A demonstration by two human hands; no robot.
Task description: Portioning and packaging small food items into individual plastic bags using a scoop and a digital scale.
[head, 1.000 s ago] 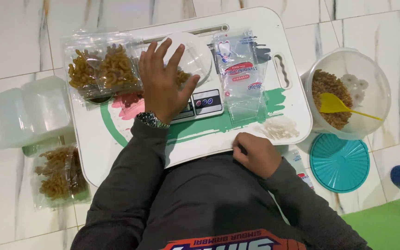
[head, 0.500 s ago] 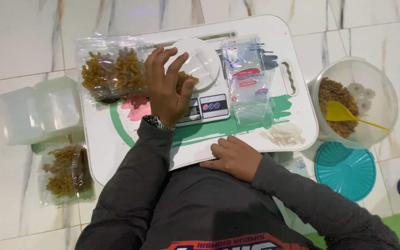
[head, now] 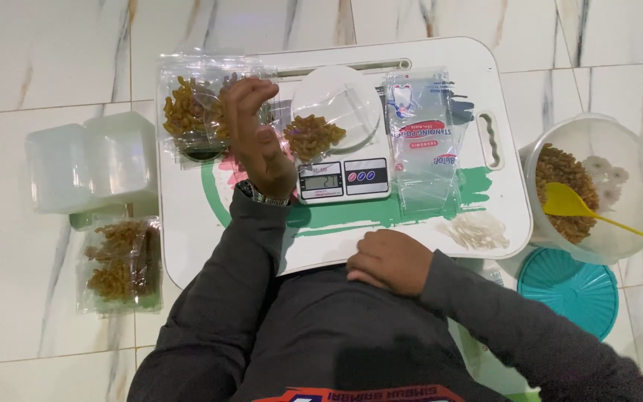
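Observation:
I sit at a small white lap table (head: 485, 89). My left hand (head: 258, 141), with a watch on the wrist, hovers edge-on just left of a digital kitchen scale (head: 344, 179), fingers loosely curled and nothing visible in them. On the scale's round white platform lies a clear bag of brown twisted snacks (head: 314, 134). Filled snack bags (head: 191, 112) lie on the table behind and left of that hand. My right hand (head: 388, 260) rests as a loose fist on the table's near edge, holding nothing.
A stack of empty clear pouches (head: 426, 141) lies right of the scale, small white packets (head: 478, 231) below it. A clear bowl (head: 634, 149) of snacks with a yellow scoop (head: 567, 201) and a teal lid (head: 567, 286) sit on the floor right; plastic containers (head: 91, 164) and filled bags (head: 120, 260) left.
My left hand has lifted off the bag on the scale and shifted left, uncovering the snacks. My right hand slid left along the table's near edge.

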